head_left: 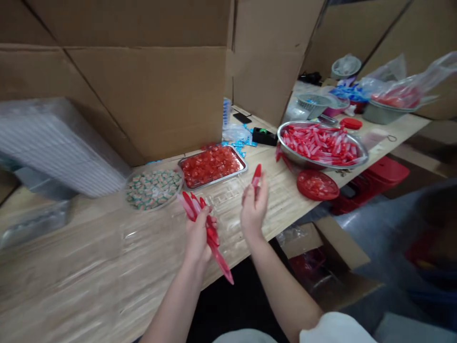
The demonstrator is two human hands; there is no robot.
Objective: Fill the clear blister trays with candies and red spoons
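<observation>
My left hand [197,236] grips a bunch of red translucent sticks [210,233], which fan out above and below my fingers. My right hand [254,207] is raised a little to the right, pinching a single red stick [256,180] upright. Beneath both hands lies a clear plastic compartment tray [228,207] on the pale wooden table [71,267]. Farther ahead, a steel tray of red pieces [210,166] and a round dish of green-and-white wrapped sweets [153,189] stand side by side. A steel bowl heaped with red-and-white sticks [321,145] is to the right.
Large cardboard boxes [143,95] wall off the table's far side, and a stack of clear trays [60,147] lies at the left. A red round dish [317,185] sits by the right edge. A cardboard box [321,252] and a red stool [371,183] stand below that edge.
</observation>
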